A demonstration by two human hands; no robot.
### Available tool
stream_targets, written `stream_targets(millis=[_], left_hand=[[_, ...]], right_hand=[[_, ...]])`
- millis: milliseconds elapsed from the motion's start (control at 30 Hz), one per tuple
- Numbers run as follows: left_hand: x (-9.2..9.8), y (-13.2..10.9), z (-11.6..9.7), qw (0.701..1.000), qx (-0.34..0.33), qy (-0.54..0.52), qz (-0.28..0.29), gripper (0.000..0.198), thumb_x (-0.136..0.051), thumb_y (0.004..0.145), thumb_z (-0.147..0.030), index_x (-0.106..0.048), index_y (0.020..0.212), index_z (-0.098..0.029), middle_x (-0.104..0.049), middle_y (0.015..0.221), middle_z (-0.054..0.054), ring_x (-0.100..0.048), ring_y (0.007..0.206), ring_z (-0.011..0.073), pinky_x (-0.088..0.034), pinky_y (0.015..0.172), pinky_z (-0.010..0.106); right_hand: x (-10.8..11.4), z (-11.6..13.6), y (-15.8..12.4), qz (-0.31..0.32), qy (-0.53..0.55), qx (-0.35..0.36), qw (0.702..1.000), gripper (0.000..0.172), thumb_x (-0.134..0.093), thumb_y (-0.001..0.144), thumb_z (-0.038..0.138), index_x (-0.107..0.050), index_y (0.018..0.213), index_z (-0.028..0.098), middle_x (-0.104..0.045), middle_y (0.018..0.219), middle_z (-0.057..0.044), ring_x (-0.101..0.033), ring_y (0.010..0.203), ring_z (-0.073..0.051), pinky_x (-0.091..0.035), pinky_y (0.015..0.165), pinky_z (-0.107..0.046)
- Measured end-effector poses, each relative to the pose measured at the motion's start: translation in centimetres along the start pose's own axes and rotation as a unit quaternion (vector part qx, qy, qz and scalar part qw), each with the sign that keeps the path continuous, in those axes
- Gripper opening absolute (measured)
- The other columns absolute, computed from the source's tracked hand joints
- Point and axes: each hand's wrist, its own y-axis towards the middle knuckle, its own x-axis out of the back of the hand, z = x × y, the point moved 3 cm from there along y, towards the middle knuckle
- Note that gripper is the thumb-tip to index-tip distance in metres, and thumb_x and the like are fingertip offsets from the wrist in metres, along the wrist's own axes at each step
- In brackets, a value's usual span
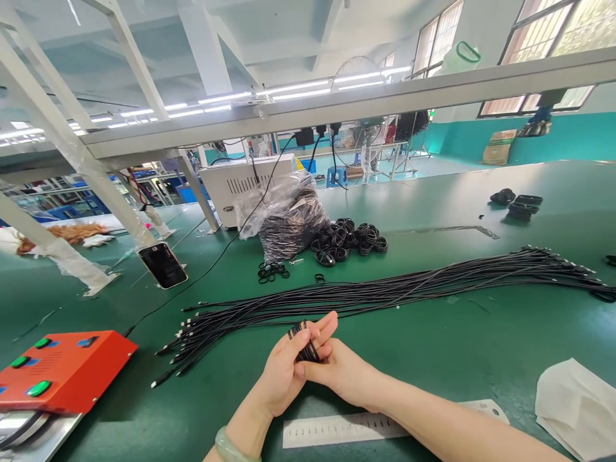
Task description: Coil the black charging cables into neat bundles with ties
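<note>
At the near left sits one orange-red control box (62, 371) with three green push buttons on its top, its metal casing bright and square-edged. Farther left, a black smartphone (163, 265) lies flat on the green table mat (447, 359), just beside a white frame leg. Toward the middle, the left hand (283, 371), with one pale green bangle (230, 446) at its wrist, and the right hand (344, 373) are together, clamping a small stack of black rings (304, 343) between their fingers. Just beyond the hands runs one long bundle of thin black cables (385, 296), too many to count, its metal-tipped ends fanned at both sides. A white printed strip with a row of numbers (346, 428) lies under the right forearm. Far off, past the cables, stand one white metal box (245, 184), a clear plastic bag (289, 218) stuffed with glossy black coils, and a heap of black rubbery rings (347, 240), with a few thinner loops (273, 271) beside it. At the far right lie several dark moulded pieces (523, 207). At the near right, a crumpled white sheet (575, 410) rests on the mat.
</note>
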Motion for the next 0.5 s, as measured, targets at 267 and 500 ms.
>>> stream_targets(millis=[267,500], left_hand=[[-0.1,-1.2,-1.7,0.995,0.064,0.050,0.058,0.024,-0.047,0.095,-0.027,-0.069,0.088,-0.019,-0.054,0.140,0.012,-0.064,0.085,0.0150,-0.043,0.061,0.023],[1.0,-1.0,-1.6,0.992,0.064,0.022,0.109,0.030,-0.056,0.090,-0.029,-0.066,0.117,-0.020,-0.051,0.142,0.015,-0.057,0.115,0.0273,-0.044,0.069,0.027]], right_hand=[[-0.2,-0.1,-0.1,0.022,0.009,-0.018,1.000,0.030,-0.071,0.074,0.043,-0.059,0.081,0.016,-0.061,0.075,-0.001,-0.055,0.076,-0.016,-0.043,0.073,-0.030],[0.2,-0.8,0.1,0.016,-0.005,-0.019,1.000,0.032,-0.069,0.075,0.046,-0.059,0.073,0.016,-0.057,0.071,0.000,-0.051,0.071,-0.015,-0.040,0.069,-0.028]])
